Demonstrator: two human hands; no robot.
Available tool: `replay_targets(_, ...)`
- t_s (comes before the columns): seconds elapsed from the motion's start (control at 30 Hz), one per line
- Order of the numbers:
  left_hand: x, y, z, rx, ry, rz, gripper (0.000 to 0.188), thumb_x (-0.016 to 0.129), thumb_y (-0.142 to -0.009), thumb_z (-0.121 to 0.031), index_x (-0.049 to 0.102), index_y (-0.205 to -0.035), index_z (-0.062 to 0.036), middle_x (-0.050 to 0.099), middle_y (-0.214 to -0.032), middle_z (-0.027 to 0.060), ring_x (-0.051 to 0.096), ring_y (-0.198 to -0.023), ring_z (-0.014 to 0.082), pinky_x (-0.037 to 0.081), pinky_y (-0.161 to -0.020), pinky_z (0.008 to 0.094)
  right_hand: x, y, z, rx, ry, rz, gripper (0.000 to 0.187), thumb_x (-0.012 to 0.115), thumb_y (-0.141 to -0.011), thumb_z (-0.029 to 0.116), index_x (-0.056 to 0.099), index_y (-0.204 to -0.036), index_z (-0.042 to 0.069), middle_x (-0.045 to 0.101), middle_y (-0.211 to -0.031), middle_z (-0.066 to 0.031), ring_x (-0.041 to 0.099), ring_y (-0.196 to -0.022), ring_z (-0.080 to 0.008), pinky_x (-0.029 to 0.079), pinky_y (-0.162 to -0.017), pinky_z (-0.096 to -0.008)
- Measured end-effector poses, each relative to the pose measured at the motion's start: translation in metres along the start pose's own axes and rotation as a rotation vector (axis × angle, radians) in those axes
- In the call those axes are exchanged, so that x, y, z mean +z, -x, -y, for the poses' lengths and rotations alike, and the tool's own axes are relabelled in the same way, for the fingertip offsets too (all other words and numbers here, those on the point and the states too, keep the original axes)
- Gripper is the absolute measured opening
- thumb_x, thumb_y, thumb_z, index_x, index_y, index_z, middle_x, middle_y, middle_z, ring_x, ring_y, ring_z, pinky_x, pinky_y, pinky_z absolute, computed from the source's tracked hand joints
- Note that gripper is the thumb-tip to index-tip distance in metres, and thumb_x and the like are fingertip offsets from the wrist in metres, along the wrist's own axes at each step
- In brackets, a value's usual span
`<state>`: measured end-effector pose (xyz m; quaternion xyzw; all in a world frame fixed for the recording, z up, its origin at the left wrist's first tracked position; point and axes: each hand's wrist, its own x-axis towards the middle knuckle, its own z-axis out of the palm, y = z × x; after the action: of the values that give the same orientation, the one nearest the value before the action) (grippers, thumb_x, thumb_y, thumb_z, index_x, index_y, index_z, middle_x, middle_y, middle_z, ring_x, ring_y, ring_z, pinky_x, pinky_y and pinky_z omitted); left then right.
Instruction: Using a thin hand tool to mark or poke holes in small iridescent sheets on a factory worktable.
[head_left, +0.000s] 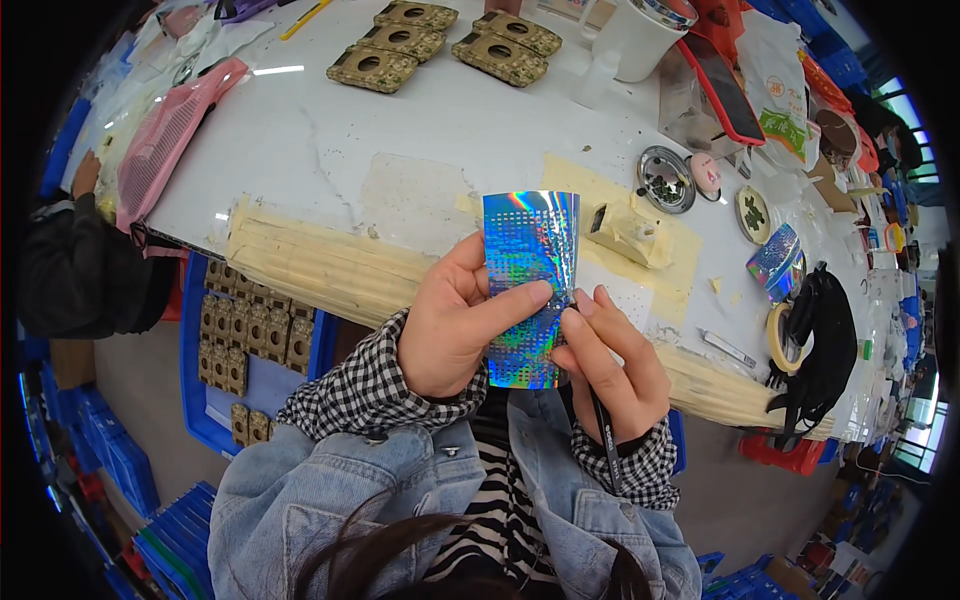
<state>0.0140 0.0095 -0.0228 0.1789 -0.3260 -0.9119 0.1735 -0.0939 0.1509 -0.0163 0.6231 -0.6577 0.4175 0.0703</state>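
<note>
A shiny holographic sheet of tiny stickers [520, 255], slightly curved, is upright in front of my chest. My left hand [455, 325] grips its left edge, thumb across the front. My right hand [620, 370] is at the sheet's lower right edge, fingers bent close together. From that hand a slim black tool [606, 432] with pale lettering points down toward my sleeve. Its tip is hidden, and I cannot tell whether it is a pair of tweezers. Just beyond the sheet lies a block wrapped in yellow tape [635, 236].
Several camouflage tank hulls [400, 42] stand at the back. A blue tray [205, 395] holds more below the table edge. At right are a round tin of dark bits [683, 200], a tape roll [778, 338] and a red-cased phone [722, 90]. A pink mesh basket [175, 140] is left.
</note>
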Motion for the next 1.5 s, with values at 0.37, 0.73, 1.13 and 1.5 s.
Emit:
replay_targets(0.37, 0.0, 0.001, 0.0, 0.004, 0.019, 0.015, 0.037, 0.058, -0.088, 0.005, 0.048, -0.124, -0.0005, 0.065, -0.107, 0.0085, 0.064, -0.096, 0.0145, 0.054, -0.084, 0.028, 0.0, -0.001, 0.001, 0.05, -0.104, -0.028, 0.038, 0.074, -0.076, 0.004, 0.065, -0.113, 0.002, 0.062, -0.108, -0.0159, 0.062, -0.105, -0.0289, 0.051, -0.093, -0.0467)
replay_targets(0.73, 0.0, 0.001, 0.001, -0.008, 0.009, 0.005, 0.04, 0.058, -0.088, 0.005, 0.046, -0.126, -0.0006, 0.064, -0.108, 0.0086, 0.064, -0.098, 0.0146, 0.053, -0.085, 0.0286, 0.002, 0.001, 0.0, 0.189, -0.307, -0.148, 0.028, 0.066, -0.085, 0.005, 0.064, -0.113, 0.001, 0.063, -0.103, -0.0171, 0.064, -0.099, -0.0281, 0.052, -0.093, -0.0447)
replay_targets(1.13, -0.014, -0.002, -0.013, 0.131, -0.006, -0.066, 0.042, 0.057, -0.089, 0.004, 0.043, -0.128, 0.002, 0.064, -0.113, 0.0124, 0.064, -0.1, 0.0167, 0.053, -0.087, 0.0305, -0.018, 0.03, -0.028, 0.285, -0.078, -0.135, 0.025, 0.068, -0.083, 0.009, 0.067, -0.106, -0.001, 0.068, -0.096, -0.0163, 0.066, -0.093, -0.0285, 0.049, -0.094, -0.046)
replay_targets(1.5, -0.018, -0.006, -0.013, 0.163, -0.017, -0.093, 0.042, 0.058, -0.089, 0.003, 0.043, -0.128, 0.0024, 0.063, -0.114, 0.0125, 0.064, -0.1, 0.0169, 0.053, -0.087, 0.0307, -0.016, 0.044, -0.033, 0.194, 0.279, 0.118, 0.033, 0.076, -0.069, 0.003, 0.068, -0.101, 0.005, 0.069, -0.096, -0.0085, 0.062, -0.1, -0.0286, 0.049, -0.093, -0.0474)
